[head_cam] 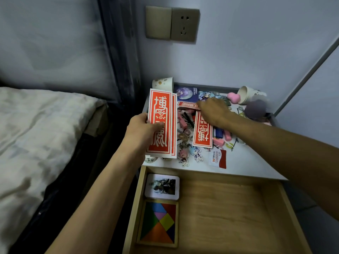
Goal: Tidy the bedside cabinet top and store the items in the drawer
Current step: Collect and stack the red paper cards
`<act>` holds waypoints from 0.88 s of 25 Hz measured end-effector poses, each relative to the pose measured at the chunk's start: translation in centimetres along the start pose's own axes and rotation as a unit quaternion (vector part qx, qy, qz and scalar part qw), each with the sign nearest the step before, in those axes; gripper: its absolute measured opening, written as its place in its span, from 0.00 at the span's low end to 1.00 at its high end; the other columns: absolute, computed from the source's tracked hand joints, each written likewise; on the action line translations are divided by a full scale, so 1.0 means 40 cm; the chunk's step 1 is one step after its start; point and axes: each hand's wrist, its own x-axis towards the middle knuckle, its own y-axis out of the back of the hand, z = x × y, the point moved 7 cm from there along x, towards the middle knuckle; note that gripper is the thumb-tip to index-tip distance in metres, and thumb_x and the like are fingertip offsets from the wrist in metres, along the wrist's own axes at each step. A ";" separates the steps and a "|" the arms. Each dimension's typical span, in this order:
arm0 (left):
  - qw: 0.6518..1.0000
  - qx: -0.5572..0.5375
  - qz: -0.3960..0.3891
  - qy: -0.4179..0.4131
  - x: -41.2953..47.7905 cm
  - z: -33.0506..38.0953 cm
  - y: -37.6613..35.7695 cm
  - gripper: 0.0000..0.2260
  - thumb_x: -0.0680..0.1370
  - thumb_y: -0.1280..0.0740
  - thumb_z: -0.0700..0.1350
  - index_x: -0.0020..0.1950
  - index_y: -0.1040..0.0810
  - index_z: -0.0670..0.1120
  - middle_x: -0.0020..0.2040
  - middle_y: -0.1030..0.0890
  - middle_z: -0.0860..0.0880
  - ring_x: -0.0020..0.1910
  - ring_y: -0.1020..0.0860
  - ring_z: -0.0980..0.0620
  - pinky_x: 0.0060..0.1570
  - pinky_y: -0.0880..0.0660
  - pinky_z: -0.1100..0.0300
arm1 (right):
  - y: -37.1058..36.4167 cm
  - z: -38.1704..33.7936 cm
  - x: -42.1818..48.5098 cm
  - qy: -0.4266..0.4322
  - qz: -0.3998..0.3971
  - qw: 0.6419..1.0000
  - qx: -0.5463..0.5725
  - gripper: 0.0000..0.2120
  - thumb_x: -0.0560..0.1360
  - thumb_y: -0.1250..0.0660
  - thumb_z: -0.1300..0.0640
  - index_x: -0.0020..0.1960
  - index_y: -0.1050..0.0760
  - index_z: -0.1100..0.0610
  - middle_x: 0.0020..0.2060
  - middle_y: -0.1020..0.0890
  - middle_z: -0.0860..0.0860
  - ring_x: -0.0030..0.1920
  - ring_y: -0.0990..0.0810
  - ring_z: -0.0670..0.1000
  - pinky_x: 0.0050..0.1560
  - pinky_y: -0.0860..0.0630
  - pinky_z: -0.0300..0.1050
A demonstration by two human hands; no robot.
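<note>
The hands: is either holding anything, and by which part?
The left hand grips stacked red cards at their left edge, thumb across the front. The right hand is blurred over the cabinet top; any hold cannot be told.

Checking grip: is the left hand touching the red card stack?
Touching. Head view: the left hand pinches the red card stack, thumb across its face.

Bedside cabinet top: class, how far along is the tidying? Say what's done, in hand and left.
Done: a photo card and a tangram puzzle lie in the open drawer. In hand: the left hand holds red cards; the right hand reaches across the cabinet top, its grip blurred. Left: another red card, keychains, a pink heart and a tipped cup.
</note>
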 end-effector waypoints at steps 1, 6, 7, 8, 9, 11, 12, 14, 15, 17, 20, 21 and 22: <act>1.000 -0.001 0.002 0.000 -0.001 0.001 0.002 0.08 0.79 0.32 0.41 0.58 0.22 0.45 0.47 0.15 0.46 0.43 0.15 0.49 0.48 0.18 0.50 | 0.010 0.000 -0.003 0.011 0.020 1.000 -0.007 0.08 0.79 0.38 0.59 0.55 0.23 0.59 0.45 0.18 0.58 0.45 0.18 0.59 0.39 0.28 0.47; 0.998 -0.062 0.019 0.018 0.003 0.002 0.011 0.11 0.79 0.32 0.41 0.61 0.23 0.43 0.48 0.15 0.45 0.44 0.15 0.48 0.51 0.19 0.47 | 0.057 0.091 -0.050 -0.044 0.137 0.936 0.320 0.12 0.78 0.36 0.61 0.58 0.18 0.52 0.60 0.19 0.53 0.61 0.22 0.54 0.60 0.26 0.51; 0.997 -0.073 0.018 0.023 0.002 0.001 0.010 0.12 0.79 0.32 0.41 0.62 0.24 0.43 0.49 0.15 0.45 0.44 0.15 0.47 0.52 0.19 0.46 | 0.056 0.101 -0.073 -0.051 0.140 0.922 0.357 0.12 0.78 0.35 0.61 0.58 0.18 0.52 0.62 0.20 0.52 0.63 0.24 0.53 0.63 0.28 0.50; 0.996 -0.081 0.016 0.027 0.000 0.000 0.008 0.12 0.79 0.33 0.41 0.62 0.24 0.42 0.49 0.15 0.45 0.45 0.15 0.46 0.52 0.19 0.45 | 0.052 0.107 -0.097 -0.058 0.137 0.914 0.378 0.12 0.78 0.34 0.60 0.58 0.18 0.52 0.62 0.20 0.51 0.63 0.24 0.52 0.62 0.28 0.49; 0.996 -0.088 0.013 0.030 -0.002 -0.001 0.006 0.12 0.79 0.33 0.41 0.62 0.24 0.42 0.49 0.15 0.44 0.45 0.15 0.46 0.53 0.20 0.45 | 0.048 0.108 -0.124 -0.066 0.126 0.909 0.392 0.11 0.78 0.33 0.59 0.59 0.19 0.53 0.59 0.18 0.51 0.59 0.21 0.51 0.58 0.25 0.47; 0.995 -0.098 0.008 0.032 -0.007 -0.002 0.001 0.12 0.79 0.33 0.41 0.62 0.24 0.42 0.50 0.15 0.44 0.46 0.15 0.46 0.54 0.20 0.45 | 0.049 0.107 -0.161 -0.094 0.093 0.906 0.402 0.12 0.78 0.33 0.53 0.60 0.20 0.53 0.48 0.15 0.49 0.43 0.15 0.46 0.43 0.18 0.44; 0.994 -0.100 0.008 0.032 -0.010 -0.002 -0.002 0.12 0.79 0.33 0.41 0.62 0.24 0.42 0.50 0.15 0.44 0.46 0.15 0.46 0.54 0.20 0.45 | 0.053 0.111 -0.165 -0.114 0.073 0.905 0.402 0.13 0.77 0.32 0.51 0.59 0.20 0.53 0.43 0.16 0.46 0.37 0.16 0.44 0.37 0.18 0.43; 0.994 -0.105 0.008 0.034 -0.013 -0.001 -0.007 0.11 0.80 0.34 0.41 0.62 0.24 0.42 0.50 0.15 0.44 0.46 0.15 0.46 0.54 0.20 0.45 | 0.044 0.116 -0.152 -0.170 -0.002 0.881 0.442 0.10 0.76 0.30 0.52 0.55 0.21 0.53 0.39 0.17 0.46 0.33 0.17 0.42 0.32 0.21 0.38; 0.994 -0.107 0.008 0.036 -0.014 0.000 -0.009 0.11 0.80 0.34 0.41 0.62 0.24 0.42 0.50 0.15 0.44 0.47 0.15 0.46 0.54 0.20 0.45 | 0.025 0.114 -0.145 -0.207 -0.048 0.846 0.488 0.09 0.75 0.29 0.55 0.53 0.21 0.56 0.39 0.16 0.49 0.34 0.16 0.44 0.31 0.22 0.38; 0.993 -0.110 0.006 0.039 -0.018 0.001 -0.013 0.11 0.80 0.34 0.41 0.61 0.25 0.42 0.51 0.15 0.44 0.47 0.15 0.46 0.55 0.20 0.45 | -0.014 0.108 -0.147 -0.275 -0.106 0.784 0.547 0.09 0.74 0.28 0.59 0.52 0.23 0.61 0.41 0.15 0.56 0.37 0.15 0.50 0.35 0.20 0.42; 0.993 -0.111 0.006 0.034 -0.018 0.004 -0.012 0.11 0.80 0.34 0.41 0.61 0.24 0.42 0.51 0.15 0.44 0.47 0.15 0.45 0.55 0.20 0.45 | -0.067 0.096 -0.149 -0.320 -0.130 0.759 0.552 0.11 0.73 0.28 0.62 0.54 0.23 0.64 0.48 0.15 0.60 0.44 0.15 0.56 0.50 0.18 0.51; 0.993 -0.110 0.005 0.034 -0.018 0.004 -0.012 0.11 0.80 0.34 0.41 0.62 0.24 0.42 0.51 0.15 0.44 0.47 0.15 0.45 0.55 0.20 0.45 | -0.078 0.089 -0.148 -0.328 -0.128 0.749 0.561 0.12 0.73 0.28 0.63 0.55 0.23 0.64 0.49 0.16 0.60 0.46 0.15 0.57 0.51 0.19 0.52; 0.994 -0.108 0.004 0.033 -0.019 0.003 -0.012 0.12 0.80 0.34 0.41 0.63 0.25 0.41 0.51 0.16 0.43 0.47 0.15 0.45 0.55 0.20 0.45 | -0.084 0.085 -0.144 -0.333 -0.124 0.742 0.569 0.14 0.72 0.28 0.63 0.56 0.23 0.65 0.50 0.16 0.60 0.46 0.15 0.57 0.52 0.19 0.52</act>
